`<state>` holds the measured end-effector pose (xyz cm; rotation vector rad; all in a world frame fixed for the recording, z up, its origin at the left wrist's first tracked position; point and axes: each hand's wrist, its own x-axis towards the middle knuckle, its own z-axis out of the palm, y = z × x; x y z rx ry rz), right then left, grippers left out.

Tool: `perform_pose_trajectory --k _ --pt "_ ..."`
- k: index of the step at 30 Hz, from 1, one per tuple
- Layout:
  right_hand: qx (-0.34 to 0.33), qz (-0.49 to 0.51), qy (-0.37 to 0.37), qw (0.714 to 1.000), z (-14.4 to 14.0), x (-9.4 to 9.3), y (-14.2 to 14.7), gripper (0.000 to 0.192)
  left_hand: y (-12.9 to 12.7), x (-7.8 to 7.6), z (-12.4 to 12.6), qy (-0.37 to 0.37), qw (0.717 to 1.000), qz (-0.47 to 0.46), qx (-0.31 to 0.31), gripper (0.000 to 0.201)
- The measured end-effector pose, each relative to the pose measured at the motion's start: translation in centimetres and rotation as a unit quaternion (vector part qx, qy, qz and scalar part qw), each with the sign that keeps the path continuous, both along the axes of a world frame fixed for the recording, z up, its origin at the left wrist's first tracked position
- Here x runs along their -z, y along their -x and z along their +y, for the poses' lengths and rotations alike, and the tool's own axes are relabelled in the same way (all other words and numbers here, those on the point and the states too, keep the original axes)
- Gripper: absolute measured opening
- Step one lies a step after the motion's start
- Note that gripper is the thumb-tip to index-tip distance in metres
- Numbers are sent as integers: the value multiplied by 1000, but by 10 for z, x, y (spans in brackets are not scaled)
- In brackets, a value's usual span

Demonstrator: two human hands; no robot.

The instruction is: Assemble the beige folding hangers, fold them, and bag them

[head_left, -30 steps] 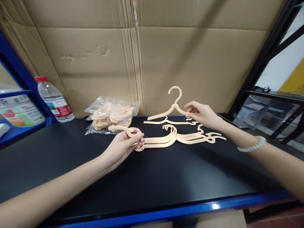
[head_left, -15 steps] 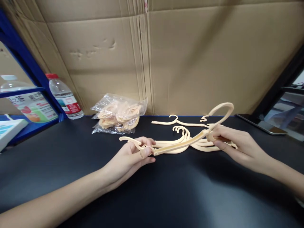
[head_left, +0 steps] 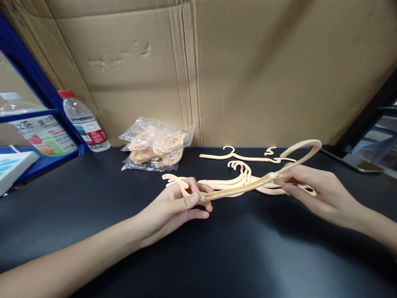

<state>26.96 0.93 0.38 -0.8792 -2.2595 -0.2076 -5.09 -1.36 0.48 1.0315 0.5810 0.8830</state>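
"Hanger (head_left: 238,190) in both hands, then?"

"Yes. It hangs above the black tabletop (head_left: 235,256), slanting up toward the right, in front of the stacked hangers (head_left: 271,191). A second ago the right hand (head_left: 322,192) is farther back, beside an upright hanger with the cardboard (head_left: 279,82) behind it, while the left hand (head_left: 178,203) has a curved end piece (head_left: 174,179)."

"And what does that change mean?"

"I judge that the work is now at the left end: the end piece and the hanger's arm meet there, and the right hand steadies the neck. Whether they are joined I can't tell — the fingers cover the spot."

"How are the hands set?"

"The left pinches that meeting point between thumb and forefinger, its other fingers loosely spread. The right closes thumb and fingers around the hanger just below the hook (head_left: 305,144)."

"Against half a second ago?"

"Very little. The right hand sits slightly farther right, the hook looks lower, and the left fingertips reach farther out beneath the arm."

"And around them?"

"Another hanger (head_left: 248,158) lies behind the stack, with a small S-shaped piece (head_left: 270,151) near its right end. Plastic bags of parts (head_left: 155,142) rest to the left."
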Motion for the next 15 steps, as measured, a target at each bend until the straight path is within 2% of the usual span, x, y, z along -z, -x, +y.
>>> perform_pose_trajectory --k 3,7,15 --pt "-30 -14 -2 999 -1 1 1 10 0 0 0 5 1000 -8 2 18" --pt "-33 -9 -64 997 -3 1 3 17 1 0 0 3 1000 -18 6 15" --pt "-8 -6 -84 996 -3 5 3 17 0 -1 1 32 999 -19 -21 19"
